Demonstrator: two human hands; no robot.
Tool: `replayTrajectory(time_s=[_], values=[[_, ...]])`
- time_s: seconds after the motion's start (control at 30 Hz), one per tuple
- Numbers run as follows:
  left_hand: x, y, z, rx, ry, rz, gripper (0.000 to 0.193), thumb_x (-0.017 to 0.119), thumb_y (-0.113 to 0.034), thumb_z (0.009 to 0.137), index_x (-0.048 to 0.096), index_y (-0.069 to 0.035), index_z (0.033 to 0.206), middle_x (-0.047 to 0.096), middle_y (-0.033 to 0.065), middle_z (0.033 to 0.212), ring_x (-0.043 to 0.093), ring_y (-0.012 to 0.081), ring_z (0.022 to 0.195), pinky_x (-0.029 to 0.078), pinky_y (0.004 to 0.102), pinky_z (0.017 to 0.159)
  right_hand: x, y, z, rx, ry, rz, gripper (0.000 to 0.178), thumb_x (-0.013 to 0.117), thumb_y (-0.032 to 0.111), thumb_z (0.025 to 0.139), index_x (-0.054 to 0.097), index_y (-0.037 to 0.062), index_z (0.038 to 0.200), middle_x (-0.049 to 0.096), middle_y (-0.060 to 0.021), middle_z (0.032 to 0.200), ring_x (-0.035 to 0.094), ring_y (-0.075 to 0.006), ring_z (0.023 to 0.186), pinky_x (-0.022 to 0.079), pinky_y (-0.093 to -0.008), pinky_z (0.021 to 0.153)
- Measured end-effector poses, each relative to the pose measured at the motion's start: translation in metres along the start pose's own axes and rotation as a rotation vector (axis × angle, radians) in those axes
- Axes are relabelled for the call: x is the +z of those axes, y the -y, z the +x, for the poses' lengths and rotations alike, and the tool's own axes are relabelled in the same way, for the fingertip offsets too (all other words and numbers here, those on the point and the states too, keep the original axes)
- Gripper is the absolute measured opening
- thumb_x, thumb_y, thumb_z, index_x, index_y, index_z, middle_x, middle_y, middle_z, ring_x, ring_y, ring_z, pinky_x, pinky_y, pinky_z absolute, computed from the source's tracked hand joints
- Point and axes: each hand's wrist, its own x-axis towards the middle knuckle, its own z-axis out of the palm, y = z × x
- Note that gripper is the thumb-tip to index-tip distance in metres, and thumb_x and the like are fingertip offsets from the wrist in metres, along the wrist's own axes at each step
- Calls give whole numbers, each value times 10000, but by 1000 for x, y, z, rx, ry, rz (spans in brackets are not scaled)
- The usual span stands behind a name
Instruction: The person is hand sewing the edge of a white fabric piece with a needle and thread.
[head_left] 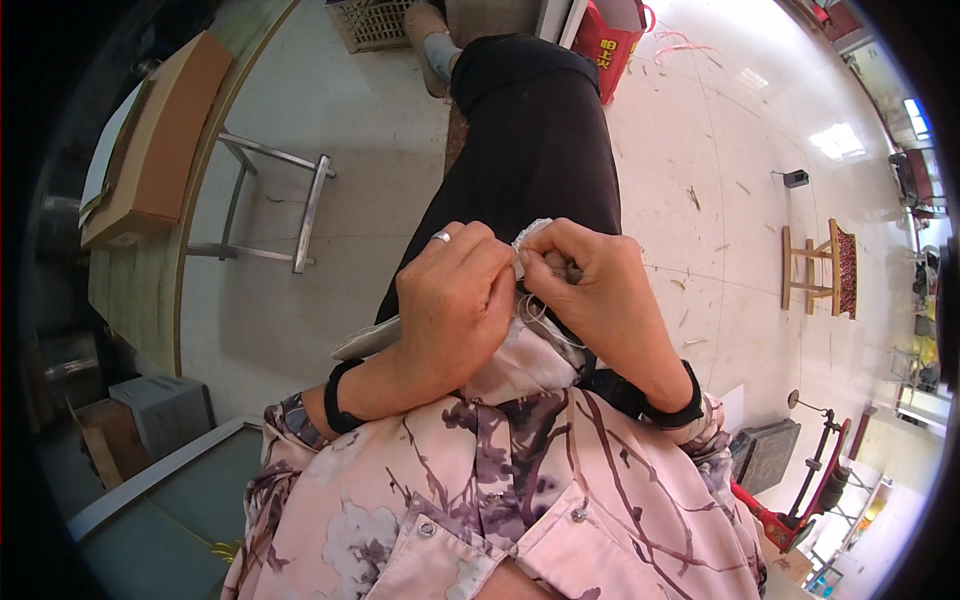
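My hands meet above my lap, both closed. A small white, lacy-looking piece shows between their fingertips. The thumb and fingers of my right hand pinch it from the right. My left hand, with a ring on one finger, has its fingers curled against the piece's left edge; its grip is partly hidden. Thin white thread hangs in loose loops below the fingers. Beneath my left wrist, a pale flat thing pokes out over the dark trousers; its kind cannot be made out.
To the left, a cardboard box sits on a wooden table beside a metal-legged frame. A red bag and a plastic crate stand ahead. Rightward are a small wooden stool and scraps on the tiled floor.
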Motion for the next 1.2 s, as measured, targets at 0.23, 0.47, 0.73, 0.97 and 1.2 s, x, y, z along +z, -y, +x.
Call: replayTrajectory(time_s=[0.23, 0.47, 0.73, 0.97, 1.2], values=[[-2, -3, 3, -36, 6, -42, 146, 636, 34, 642, 530, -32, 718, 512, 78, 718, 519, 267, 647, 423, 366, 541, 12, 1, -2, -52, -109, -49, 129, 562, 105, 857, 514, -10, 890, 585, -207, 656, 590, -376, 597, 455, -396, 523], [-3, -6, 6, -13, 30, -66, 124, 628, 34, 651, 540, -17, 723, 533, 92, 729, 532, 276, 666, 429, 368, 555, 20, 4, 2, -49, -165, -130, 171, 478, 159, 941, 415, 30, 1035, 584, -229, 693, 584, -409, 632, 434, -466, 536], [-54, 12, 26, -417, 340, -672, 56, 656, -25, 772, 634, -10, 822, 533, -31, 729, 463, 50, 680, 366, 194, 613, -47, 2, -4, -9, -423, -33, 142, 551, 111, 913, 603, -21, 914, 580, -25, 729, 545, -76, 663, 438, -228, 598], [-41, 13, 23, -577, 502, -941, 68, 657, -56, 806, 628, 6, 803, 550, 17, 814, 487, 96, 754, 375, 220, 690, -14, -18, -1, 494, 335, 957, 168, 542, 146, 931, 620, -2, 927, 626, -7, 807, 577, -43, 682, 458, -174, 595], [-36, 8, 26, -676, 488, -875, 14, 619, -10, 797, 623, 3, 800, 552, -3, 798, 496, 67, 746, 381, 196, 688, -15, -30, 0, 611, 326, 1010, 158, 563, 153, 921, 626, 8, 915, 639, -5, 785, 597, -48, 656, 480, -174, 577]])
